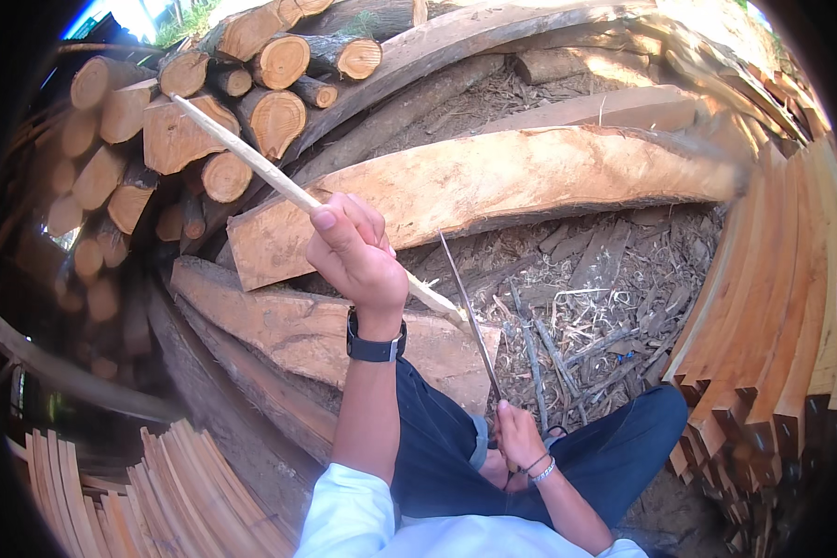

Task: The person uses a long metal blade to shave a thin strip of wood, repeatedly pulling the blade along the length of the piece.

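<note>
The left hand [355,256] grips the stick [249,156], which slants rightward to the knife [481,344] clasped in the right hand [519,435].

Bunch of cut logs [279,119] sitting piled up far left, and a big chunky slab [549,172] is lying across the middle. Wood shavings [591,302] are littering the ground, planks [763,288] are crowding the right, and thinner strips [181,493] are filling the near left.

No legible text — no labels, brands, numbers or signs — anywhere in view.
</note>
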Demonstrator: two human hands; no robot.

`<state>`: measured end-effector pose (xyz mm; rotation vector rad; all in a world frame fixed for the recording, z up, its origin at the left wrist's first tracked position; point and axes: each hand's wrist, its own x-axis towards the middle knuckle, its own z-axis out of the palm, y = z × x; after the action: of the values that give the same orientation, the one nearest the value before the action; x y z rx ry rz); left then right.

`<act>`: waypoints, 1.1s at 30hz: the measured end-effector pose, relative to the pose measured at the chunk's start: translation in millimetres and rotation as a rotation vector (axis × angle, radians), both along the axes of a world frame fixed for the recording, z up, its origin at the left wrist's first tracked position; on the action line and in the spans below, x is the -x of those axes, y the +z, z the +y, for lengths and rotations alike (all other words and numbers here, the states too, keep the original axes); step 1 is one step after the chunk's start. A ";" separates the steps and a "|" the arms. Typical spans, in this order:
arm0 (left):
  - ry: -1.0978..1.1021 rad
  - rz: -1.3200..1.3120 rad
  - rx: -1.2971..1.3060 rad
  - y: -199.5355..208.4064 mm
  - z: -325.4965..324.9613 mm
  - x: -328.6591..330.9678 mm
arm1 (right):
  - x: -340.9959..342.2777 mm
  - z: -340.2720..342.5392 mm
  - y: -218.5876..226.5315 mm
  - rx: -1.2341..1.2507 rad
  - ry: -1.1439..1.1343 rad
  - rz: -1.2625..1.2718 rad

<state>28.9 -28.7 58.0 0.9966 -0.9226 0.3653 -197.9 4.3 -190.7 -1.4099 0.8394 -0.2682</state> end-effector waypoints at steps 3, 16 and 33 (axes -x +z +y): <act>-0.020 -0.004 -0.016 1.2 -2.7 0.4 | 1.5 -5.3 -10.1 0.110 -0.010 0.016; -0.004 0.065 -0.044 -2.4 27.2 -20.0 | 13.8 -4.5 -12.8 -0.220 -0.013 0.000; -0.080 0.019 0.015 5.5 -23.9 -17.2 | 8.9 -0.5 20.7 0.132 -0.051 -0.136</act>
<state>46.2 -52.6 63.5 0.9454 -0.9380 0.2946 -206.8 3.9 -170.0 -1.4762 0.7571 -0.4602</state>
